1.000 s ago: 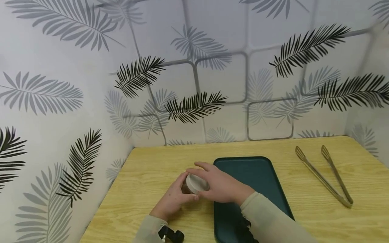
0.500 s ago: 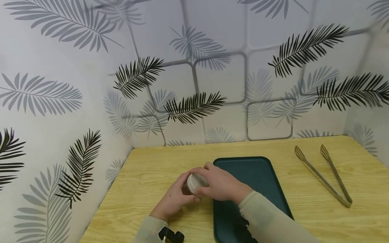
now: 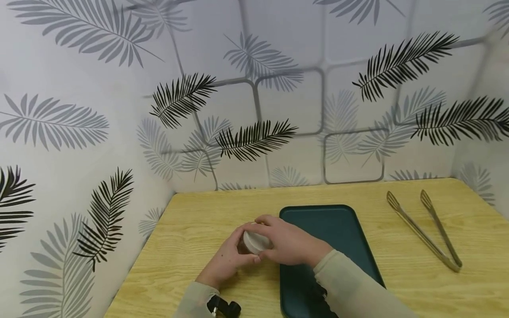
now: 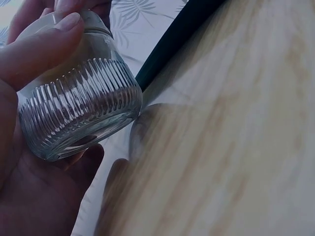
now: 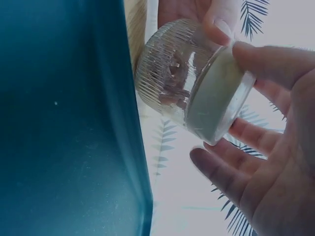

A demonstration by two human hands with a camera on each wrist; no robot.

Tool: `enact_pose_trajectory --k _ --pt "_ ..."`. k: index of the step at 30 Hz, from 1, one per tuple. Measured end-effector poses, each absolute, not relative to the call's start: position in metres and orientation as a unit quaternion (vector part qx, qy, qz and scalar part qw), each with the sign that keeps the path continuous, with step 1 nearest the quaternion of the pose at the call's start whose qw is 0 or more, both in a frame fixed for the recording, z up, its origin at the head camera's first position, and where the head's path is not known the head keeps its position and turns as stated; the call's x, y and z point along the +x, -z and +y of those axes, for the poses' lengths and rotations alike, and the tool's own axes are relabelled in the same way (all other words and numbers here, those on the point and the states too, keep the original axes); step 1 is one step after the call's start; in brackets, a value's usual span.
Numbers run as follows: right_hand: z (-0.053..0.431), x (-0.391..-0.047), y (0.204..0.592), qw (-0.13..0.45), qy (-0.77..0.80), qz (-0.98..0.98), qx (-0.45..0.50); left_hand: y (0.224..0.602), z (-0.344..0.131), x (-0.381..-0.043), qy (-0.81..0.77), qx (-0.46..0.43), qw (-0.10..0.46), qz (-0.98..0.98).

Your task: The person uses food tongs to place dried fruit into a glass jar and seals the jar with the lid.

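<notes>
A small clear glass jar (image 4: 83, 105) with vertical ribs and a whitish lid (image 5: 214, 101) is held tilted over the table, left of the tray. My left hand (image 3: 227, 261) grips the glass body, its thumb lying across the jar's shoulder in the left wrist view. With thumb and fingers round the rim, my right hand (image 3: 292, 242) holds the lid, which sits on the jar. No contents can be made out inside the glass. From the head, the hands hide most of the jar and only the lid's top shows.
A dark green rectangular tray (image 3: 324, 221) lies under my right forearm. Metal tongs (image 3: 427, 240) rest spread on the wooden table (image 3: 210, 210) farther right. Leaf-patterned walls (image 3: 286, 106) stand behind and to the left.
The right hand's fingers have shifted round the lid's rim, drawing in and then partly moving back. The left hand and the jar stay almost in place.
</notes>
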State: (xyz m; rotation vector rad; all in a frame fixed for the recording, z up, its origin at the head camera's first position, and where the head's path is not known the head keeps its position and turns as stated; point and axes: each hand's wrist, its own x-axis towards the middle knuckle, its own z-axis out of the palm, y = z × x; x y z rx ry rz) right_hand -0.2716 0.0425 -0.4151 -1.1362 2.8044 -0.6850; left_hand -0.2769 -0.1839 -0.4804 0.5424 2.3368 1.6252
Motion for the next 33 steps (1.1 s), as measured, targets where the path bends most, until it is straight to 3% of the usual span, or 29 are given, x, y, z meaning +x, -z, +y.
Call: enact_pose_trajectory --k 20,28,33 --pt "0.051 -0.27 0.414 0.03 0.221 0.918 -0.328 0.483 -0.188 -0.282 -0.549 0.194 0.128 0.803" --pt "0.096 -0.267 0.413 0.014 0.234 0.932 -0.275 0.488 -0.19 -0.284 -0.561 0.204 0.151 0.788" --pt "0.144 -0.259 0.42 -0.05 0.233 0.938 -0.254 0.474 -0.192 -0.279 -0.518 0.192 0.12 0.825"
